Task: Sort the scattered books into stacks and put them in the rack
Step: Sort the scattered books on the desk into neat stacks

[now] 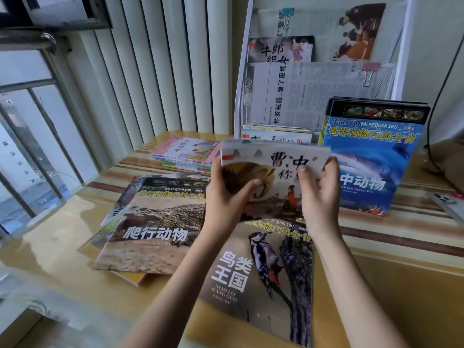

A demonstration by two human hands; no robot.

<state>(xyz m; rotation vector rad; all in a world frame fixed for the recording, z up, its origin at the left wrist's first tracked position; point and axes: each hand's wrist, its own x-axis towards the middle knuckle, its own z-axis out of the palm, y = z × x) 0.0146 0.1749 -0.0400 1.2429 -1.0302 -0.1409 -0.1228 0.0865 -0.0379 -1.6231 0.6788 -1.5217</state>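
My left hand (227, 202) and my right hand (320, 194) together hold a thin stack of picture books (273, 164) with an elephant on the top cover, lifted above the table. Under it lies a bird book (261, 272) with a woodpecker cover. To the left a crocodile book (155, 227) tops a loose pile. A blue shark book (369, 156) leans upright at the foot of the white wire rack (242, 79). A small stack of pink-covered books (187, 154) lies at the back of the table.
The rack's tiers hold clipped newspapers (308, 94) and a picture book (280, 50). A phone (449, 203) lies at the right edge of the striped table (401, 247). A window (27, 136) and a white ribbed wall (150, 64) stand at the left and behind.
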